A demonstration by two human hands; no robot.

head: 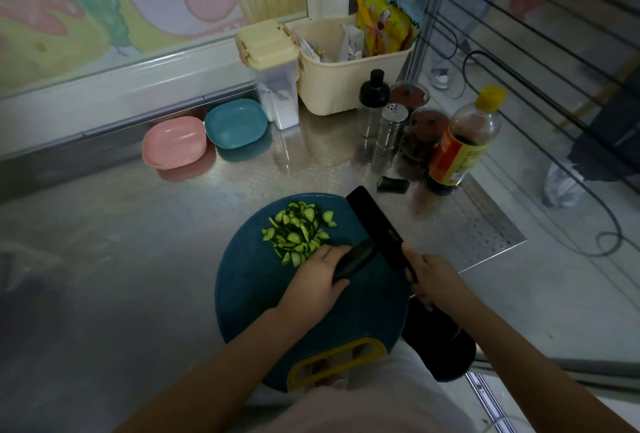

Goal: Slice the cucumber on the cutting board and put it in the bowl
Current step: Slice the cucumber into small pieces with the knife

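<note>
Head view — cucumber slices (298,233) just beyond left hand (313,285)

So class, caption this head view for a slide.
Left hand and right hand hold black cleaver by cucumber slices on cutting board.

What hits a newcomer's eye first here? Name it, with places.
A pile of cucumber slices on the round blue cutting board, mid-counter. Right of it, a black cleaver: the left hand grips its handle, the right hand is at the blade's near corner. Pink bowl and teal bowl sit by the back wall.
</note>
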